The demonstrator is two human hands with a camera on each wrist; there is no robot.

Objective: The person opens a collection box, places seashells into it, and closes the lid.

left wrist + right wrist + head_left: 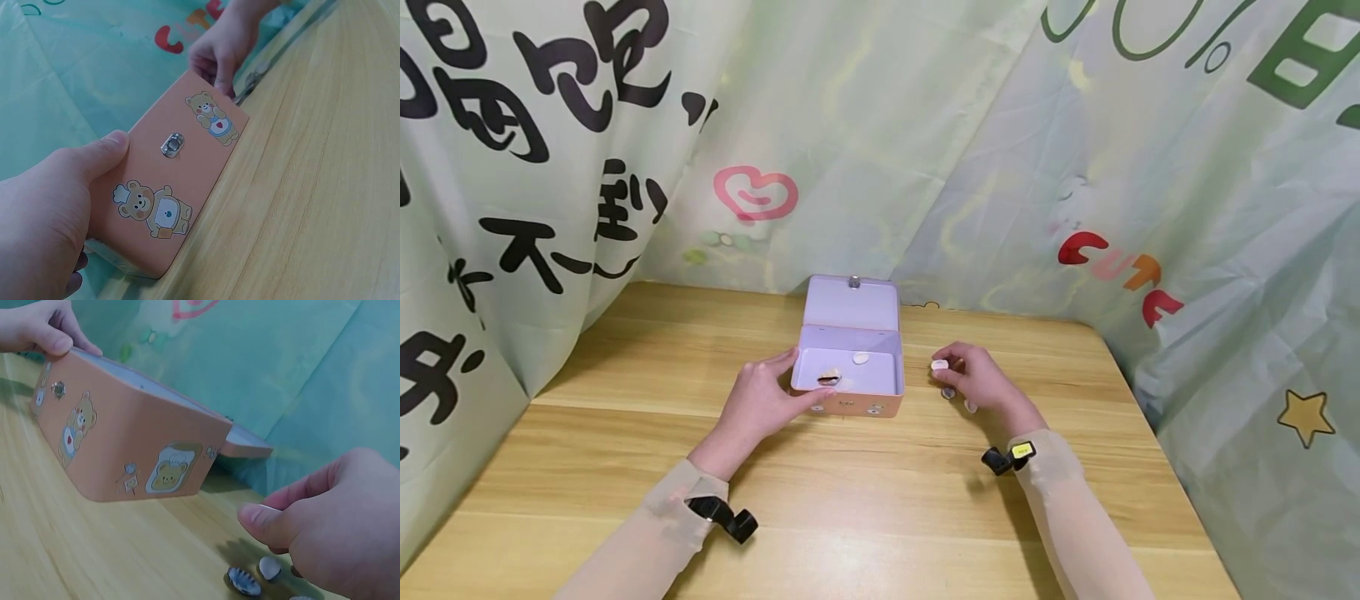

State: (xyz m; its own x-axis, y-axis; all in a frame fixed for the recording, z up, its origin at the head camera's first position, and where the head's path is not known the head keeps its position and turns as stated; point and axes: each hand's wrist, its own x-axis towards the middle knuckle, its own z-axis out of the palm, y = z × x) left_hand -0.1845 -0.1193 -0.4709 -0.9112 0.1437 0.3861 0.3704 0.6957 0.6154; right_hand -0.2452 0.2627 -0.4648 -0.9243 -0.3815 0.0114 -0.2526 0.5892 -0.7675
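A small orange tin box [850, 406] with a lilac inside and bear pictures stands on the table, its lid [852, 303] swung back. My left hand [758, 400] grips its front left corner, thumb on the front face and fingers along the left side. Inside lie a white shell [861, 357] and a brownish shell [829, 378]. To the right of the box, my right hand [983, 382] pinches a small white shell [939, 365] between thumb and fingers, just above the table. Below that hand lie a ridged dark shell [243, 582] and a pale shell [269, 568].
The light wooden table [865, 517] ends at a printed cloth curtain [880, 150] behind it, which also hangs along both sides. Another shell [302, 598] shows at the bottom edge of the right wrist view. Each sleeve carries a black wrist camera [726, 517].
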